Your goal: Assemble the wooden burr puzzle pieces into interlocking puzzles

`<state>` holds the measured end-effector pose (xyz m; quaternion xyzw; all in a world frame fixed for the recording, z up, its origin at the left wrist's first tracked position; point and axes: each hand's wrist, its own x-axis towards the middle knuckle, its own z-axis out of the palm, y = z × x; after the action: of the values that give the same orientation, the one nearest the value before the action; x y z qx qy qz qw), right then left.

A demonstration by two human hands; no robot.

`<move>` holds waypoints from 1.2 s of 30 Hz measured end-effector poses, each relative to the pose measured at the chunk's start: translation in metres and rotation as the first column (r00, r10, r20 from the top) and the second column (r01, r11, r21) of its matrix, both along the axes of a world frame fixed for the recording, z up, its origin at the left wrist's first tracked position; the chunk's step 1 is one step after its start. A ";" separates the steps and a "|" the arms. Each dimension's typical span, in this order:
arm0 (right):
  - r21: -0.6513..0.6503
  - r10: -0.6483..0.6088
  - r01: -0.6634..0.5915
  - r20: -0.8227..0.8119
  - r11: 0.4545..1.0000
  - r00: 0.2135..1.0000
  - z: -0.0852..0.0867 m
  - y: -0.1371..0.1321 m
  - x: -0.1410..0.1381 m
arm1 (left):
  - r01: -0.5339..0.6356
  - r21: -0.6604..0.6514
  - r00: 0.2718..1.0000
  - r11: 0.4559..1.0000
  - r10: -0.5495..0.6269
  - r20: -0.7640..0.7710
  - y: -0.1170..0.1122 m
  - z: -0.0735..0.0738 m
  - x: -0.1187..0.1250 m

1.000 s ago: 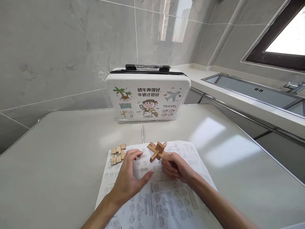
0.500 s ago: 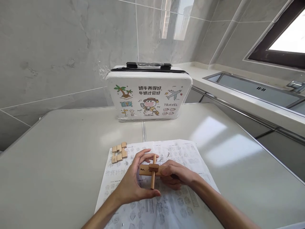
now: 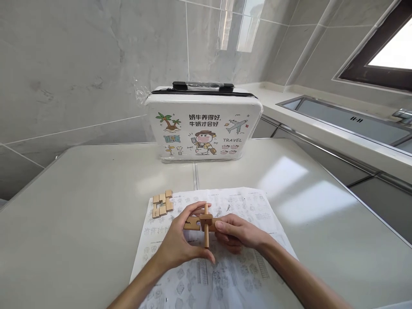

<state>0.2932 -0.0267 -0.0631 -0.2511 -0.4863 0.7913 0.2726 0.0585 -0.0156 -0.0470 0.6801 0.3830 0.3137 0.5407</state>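
Note:
A wooden puzzle (image 3: 206, 219) is held over the printed sheet. It has a flat bar with a dark mark at its left end, a small block across the middle, and a round rod running through crosswise. My left hand (image 3: 175, 242) curves around its left side, with thumb and fingers near the rod's two ends. With thumb and bent fingers, my right hand (image 3: 243, 232) pinches the bar's right end. A notch or hole shows in the bar just left of the block. The fingers under the right end are partly hidden.
Beneath the hands lies a paper sheet (image 3: 254, 210) printed with many small diagrams. A cluster of light wooden blocks (image 3: 169, 205) rests on its upper left corner. At the back of the table stands a white plastic-wrapped case (image 3: 180, 152). A sink (image 3: 341, 118) is at right.
The puzzle has turned slightly, so the rod looks straighter and a gap in the bar shows left of the block. Both hands keep their hold. The view has shifted a little.

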 end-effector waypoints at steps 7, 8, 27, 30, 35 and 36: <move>-0.032 -0.034 0.034 -0.009 0.999 0.999 0.002 0.000 -0.002 | -0.006 0.074 1.000 0.997 0.004 0.026 0.000 0.000 0.002; -0.042 -0.041 0.041 -0.017 0.998 0.999 0.002 0.000 -0.002 | -0.012 0.102 1.000 0.995 0.009 0.029 0.000 0.001 0.002; -0.215 -0.213 0.196 -0.057 0.957 0.975 -0.003 0.000 -0.009 | -0.123 -0.005 0.983 0.992 0.123 0.139 0.000 -0.001 0.005; -0.212 -0.262 0.246 -0.055 0.946 0.963 -0.002 0.000 -0.011 | -0.129 -0.062 0.977 0.990 0.137 0.164 -0.001 0.001 0.006; -0.216 -0.410 0.386 -0.077 0.897 0.909 0.000 0.002 -0.011 | -0.153 -0.094 0.973 0.984 0.167 0.162 0.000 0.007 0.006; -0.233 -0.436 0.406 -0.093 0.884 0.895 0.000 0.003 -0.011 | -0.175 -0.064 0.973 0.982 0.183 0.144 0.001 0.007 0.005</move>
<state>0.2825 -0.0240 -0.0636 -0.3205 -0.3142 0.7752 0.4445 0.0640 -0.0143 -0.0403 0.6036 0.4090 0.4014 0.5543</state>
